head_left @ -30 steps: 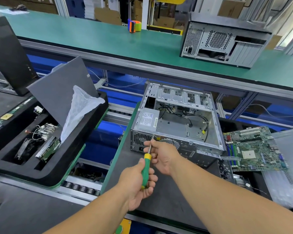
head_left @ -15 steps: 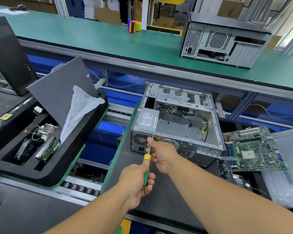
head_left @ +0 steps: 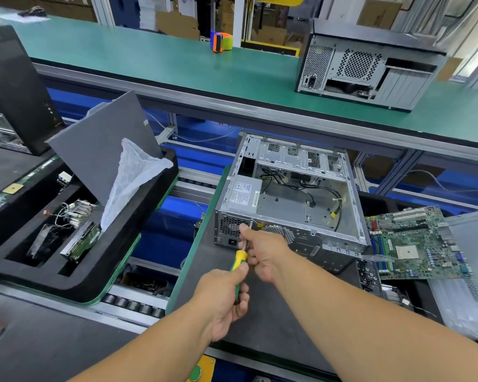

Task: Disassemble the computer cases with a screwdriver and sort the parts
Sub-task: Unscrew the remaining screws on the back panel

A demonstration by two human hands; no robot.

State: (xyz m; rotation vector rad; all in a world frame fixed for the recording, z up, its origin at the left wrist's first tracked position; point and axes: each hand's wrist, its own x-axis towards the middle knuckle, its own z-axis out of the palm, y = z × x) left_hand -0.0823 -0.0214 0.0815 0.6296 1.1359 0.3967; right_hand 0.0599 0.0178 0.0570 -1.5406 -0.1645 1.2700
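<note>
Left hand (head_left: pixel 222 295) curled around the yellow-and-green plastic screwdriver handle (head_left: pixel 237 267). Right hand (head_left: pixel 262 250) pinches the bare steel shaft near the tip, steering it onto what looks like a screw at the top edge of the rear panel; the screw itself is too small to make out. Target is the open silver sheet-metal computer case (head_left: pixel 290 199), on the dark grey mat (head_left: pixel 260 321) near its far edge, grey boxed power supply (head_left: pixel 243 194) inside at the near-left corner. Judgement: case stiff, fairly light once gutted, edges likely sharp, so hold by the folded top rims. Green motherboard (head_left: pixel 414 244) lies just beside it, right; fragile, handle by edges. 1 black foam tray (head_left: pixel 75 279) of pulled parts sits left.
</note>
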